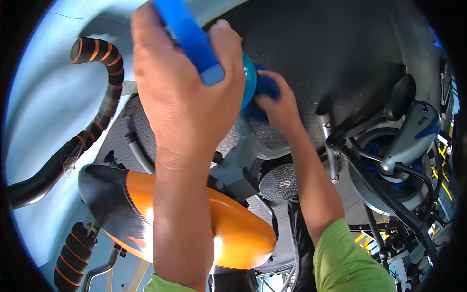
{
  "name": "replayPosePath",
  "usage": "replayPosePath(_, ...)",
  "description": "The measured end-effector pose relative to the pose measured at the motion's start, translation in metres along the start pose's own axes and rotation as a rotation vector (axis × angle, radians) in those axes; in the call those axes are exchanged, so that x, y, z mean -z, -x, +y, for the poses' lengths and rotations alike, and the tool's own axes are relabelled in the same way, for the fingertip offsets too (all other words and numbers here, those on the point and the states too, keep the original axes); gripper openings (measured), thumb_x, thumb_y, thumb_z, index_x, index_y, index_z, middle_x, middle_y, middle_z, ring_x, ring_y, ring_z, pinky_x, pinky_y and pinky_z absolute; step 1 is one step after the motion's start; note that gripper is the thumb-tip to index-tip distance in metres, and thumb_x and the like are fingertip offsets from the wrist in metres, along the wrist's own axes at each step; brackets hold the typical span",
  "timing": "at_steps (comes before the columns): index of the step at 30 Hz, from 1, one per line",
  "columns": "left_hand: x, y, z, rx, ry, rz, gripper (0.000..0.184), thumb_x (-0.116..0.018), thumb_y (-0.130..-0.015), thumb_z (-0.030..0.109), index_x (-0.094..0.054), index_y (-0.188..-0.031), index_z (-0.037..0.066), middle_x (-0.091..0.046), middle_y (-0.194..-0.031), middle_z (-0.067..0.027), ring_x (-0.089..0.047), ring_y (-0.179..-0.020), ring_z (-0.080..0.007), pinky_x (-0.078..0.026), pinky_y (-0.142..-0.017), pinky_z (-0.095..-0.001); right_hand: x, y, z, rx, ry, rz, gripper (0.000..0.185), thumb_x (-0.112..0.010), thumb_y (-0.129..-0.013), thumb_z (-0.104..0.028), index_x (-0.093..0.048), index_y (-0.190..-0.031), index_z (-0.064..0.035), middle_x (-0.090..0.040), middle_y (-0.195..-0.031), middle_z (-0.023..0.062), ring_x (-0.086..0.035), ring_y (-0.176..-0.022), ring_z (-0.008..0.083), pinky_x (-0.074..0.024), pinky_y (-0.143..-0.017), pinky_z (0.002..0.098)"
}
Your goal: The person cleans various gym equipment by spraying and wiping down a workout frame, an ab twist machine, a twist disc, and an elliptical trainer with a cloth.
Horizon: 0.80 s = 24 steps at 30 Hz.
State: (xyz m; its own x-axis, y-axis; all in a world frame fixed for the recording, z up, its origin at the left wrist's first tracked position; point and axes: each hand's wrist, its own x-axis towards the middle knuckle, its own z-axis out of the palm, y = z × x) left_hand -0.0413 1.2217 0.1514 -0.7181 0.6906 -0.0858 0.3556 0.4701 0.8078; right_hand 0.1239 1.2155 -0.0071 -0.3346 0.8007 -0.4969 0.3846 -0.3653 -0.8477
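Observation:
My left hand (189,97), large in the upper middle of the head view, is wrapped round a spray bottle (187,39). The bottle's blue head shows between thumb and fingers. Part of its rounded teal body (249,80) shows beyond the hand; the rest is hidden. Just right of it, my right hand (280,104) is closed on a dark blue cloth (266,83), blurred by motion. Both hands are above an exercise bike, with its orange and black saddle (238,228) below my left forearm.
On the left curves a black handlebar (114,63) with orange stripes. A ridged grip (73,255) stands at lower left. A round textured disc (279,182) lies between my forearms. To the right is a grey exercise machine (411,136). Black textured flooring (331,53) spreads behind.

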Motion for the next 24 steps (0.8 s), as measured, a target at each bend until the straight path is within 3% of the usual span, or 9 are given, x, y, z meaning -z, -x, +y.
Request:
replayPosePath(1, 0.005, -0.002, -0.019, -0.225, -0.025, -0.117, 0.041, -0.073, -0.083, 0.017, -0.056, -0.118, 0.003, -0.063, -0.100, -0.0052, -0.059, -0.080, -0.0100, -0.049, -0.073, -0.0256, 0.008, 0.034, -0.007, 0.064, -0.048, -0.016, 0.074, -0.063, -0.068, 0.000, -0.045, -0.140, -0.0050, -0.061, -0.122, 0.0168, -0.057, -0.115, 0.0238, -0.0444, -0.100, 0.0362)
replayPosePath(5, 0.005, 0.014, -0.012, -0.386, -0.059, -0.564, 0.046, -0.069, -0.080, 0.009, -0.056, -0.123, 0.005, -0.064, -0.105, -0.0059, -0.059, -0.077, -0.0099, -0.048, -0.072, -0.0260, 0.011, 0.121, 0.032, 0.099, 0.420, -0.248, 0.073, -0.067, -0.063, -0.003, -0.047, -0.134, -0.0025, -0.059, -0.121, 0.0189, -0.056, -0.113, 0.0402, -0.0418, -0.104, 0.0437)
replayPosePath(7, 0.006, 0.019, -0.012, -0.403, -0.009, -0.802, 0.050, -0.069, -0.078, 0.007, -0.055, -0.126, 0.004, -0.064, -0.113, -0.0058, -0.060, -0.077, -0.0113, -0.048, -0.073, -0.0250, 0.003, 0.130, 0.095, 0.240, 0.512, -0.059, 0.068, -0.069, -0.061, -0.005, -0.050, -0.126, -0.0031, -0.060, -0.117, 0.0191, -0.056, -0.109, 0.0414, -0.0417, -0.103, 0.0447)
replayPosePath(8, 0.006, 0.020, -0.007, -0.412, -0.003, -0.809, 0.050, -0.069, -0.078, 0.007, -0.055, -0.126, 0.004, -0.064, -0.113, -0.0058, -0.060, -0.077, -0.0113, -0.048, -0.073, -0.0250, 0.002, 0.132, 0.124, 0.396, 0.591, 0.117, 0.063, -0.071, -0.059, -0.007, -0.053, -0.119, -0.0036, -0.060, -0.114, 0.0193, -0.056, -0.106, 0.0425, -0.0417, -0.102, 0.0457)
replayPosePath(11, 0.005, 0.024, -0.005, -0.399, -0.017, -0.924, 0.053, -0.070, -0.078, 0.008, -0.054, -0.129, 0.002, -0.063, -0.119, -0.0067, -0.059, -0.078, -0.0100, -0.048, -0.073, -0.0247, 0.019, 0.129, 0.188, 0.287, 0.544, 0.328, 0.052, -0.073, -0.057, -0.010, -0.055, -0.106, -0.0060, -0.060, -0.108, 0.0186, -0.056, -0.101, 0.0404, -0.0430, -0.094, 0.0458)
replayPosePath(14, 0.003, 0.031, -0.006, -0.305, 0.034, -0.945, 0.055, -0.072, -0.079, 0.011, -0.054, -0.130, 0.001, -0.062, -0.121, -0.0082, -0.059, -0.078, -0.0093, -0.048, -0.073, -0.0240, 0.005, 0.132, 0.138, 0.174, 0.457, 0.291, 0.053, -0.074, -0.053, -0.011, -0.054, -0.102, -0.0069, -0.058, -0.105, 0.0188, -0.055, -0.097, 0.0385, -0.0429, -0.088, 0.0464)
replayPosePath(18, 0.007, 0.021, -0.017, -0.474, -0.061, -0.959, 0.061, -0.068, -0.085, 0.013, -0.045, -0.140, 0.003, -0.059, -0.131, -0.0131, -0.061, -0.088, -0.0105, -0.050, -0.078, -0.0255, -0.046, 0.120, 0.078, 0.439, 0.345, 0.385, 0.069, -0.075, -0.044, -0.015, -0.057, -0.110, -0.0016, -0.056, -0.106, 0.0164, -0.055, -0.092, 0.0366, -0.0446, -0.085, 0.0446)
replayPosePath(22, 0.008, 0.027, -0.018, -0.477, -0.097, -0.933, 0.060, -0.070, -0.086, 0.015, -0.046, -0.140, 0.004, -0.061, -0.126, -0.0113, -0.063, -0.092, -0.0128, -0.052, -0.083, -0.0292, -0.042, 0.121, 0.124, 0.639, 0.446, 0.425, 0.074, -0.075, -0.043, -0.019, -0.058, -0.113, 0.0000, -0.057, -0.107, 0.0152, -0.056, -0.096, 0.0355, -0.0447, -0.085, 0.0454)
replayPosePath(24, 0.007, 0.017, -0.030, -0.689, -0.077, -0.888, 0.062, -0.072, -0.085, 0.017, -0.046, -0.140, 0.005, -0.062, -0.122, -0.0095, -0.063, -0.094, -0.0143, -0.052, -0.086, -0.0310, -0.023, 0.127, 0.148, 0.641, 0.616, 0.341, 0.075, -0.075, -0.043, -0.023, -0.059, -0.113, -0.0010, -0.058, -0.111, 0.0162, -0.057, -0.102, 0.0348, -0.0441, -0.091, 0.0480)
